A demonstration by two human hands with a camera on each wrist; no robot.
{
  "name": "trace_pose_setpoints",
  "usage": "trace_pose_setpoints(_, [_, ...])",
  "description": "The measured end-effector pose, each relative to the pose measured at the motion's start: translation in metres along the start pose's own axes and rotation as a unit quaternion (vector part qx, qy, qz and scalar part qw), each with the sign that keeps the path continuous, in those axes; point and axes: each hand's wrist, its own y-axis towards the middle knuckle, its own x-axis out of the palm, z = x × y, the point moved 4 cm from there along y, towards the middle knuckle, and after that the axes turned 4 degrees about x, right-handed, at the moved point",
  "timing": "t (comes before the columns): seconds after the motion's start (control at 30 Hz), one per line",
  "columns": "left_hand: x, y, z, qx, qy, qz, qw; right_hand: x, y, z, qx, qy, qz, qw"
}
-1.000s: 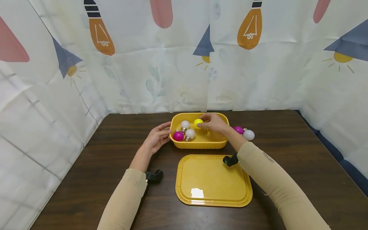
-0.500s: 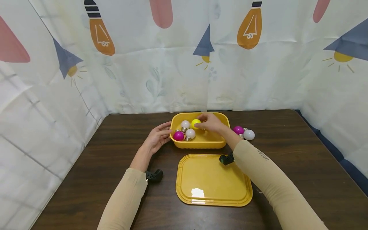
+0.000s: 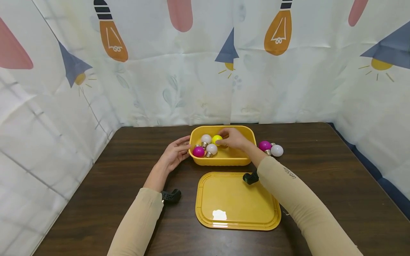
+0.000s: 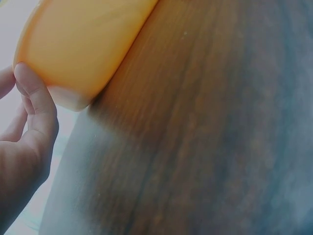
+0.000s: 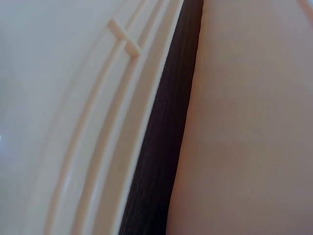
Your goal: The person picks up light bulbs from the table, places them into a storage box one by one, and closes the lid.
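A yellow bin stands at the back of the table. Inside it, my right hand pinches a yellow light bulb close beside two white bulbs, one behind and one in front. A magenta bulb lies at the bin's left end. My left hand rests its extended fingers against the bin's left end. The left wrist view shows that hand with its fingertips right at the bin's rim. The right wrist view misses the right hand and shows the yellow tray's ridged edge.
A flat yellow tray lies in front of the bin, under the right forearm. Right of the bin, a magenta bulb and a white bulb lie on the dark wooden table. A printed curtain hangs behind.
My right hand has moved left and slightly down inside the bin with the yellow light bulb, bringing it close to the white bulbs. The left hand stays against the bin.
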Motion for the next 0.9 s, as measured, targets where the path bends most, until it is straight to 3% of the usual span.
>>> trace_pose_setpoints(0.9, [-0.0004,0.0012,0.0008,0.006,0.003,0.002,1.0,-0.0048,-0.0085,-0.0025,0.022,0.006,0.016,0.9996])
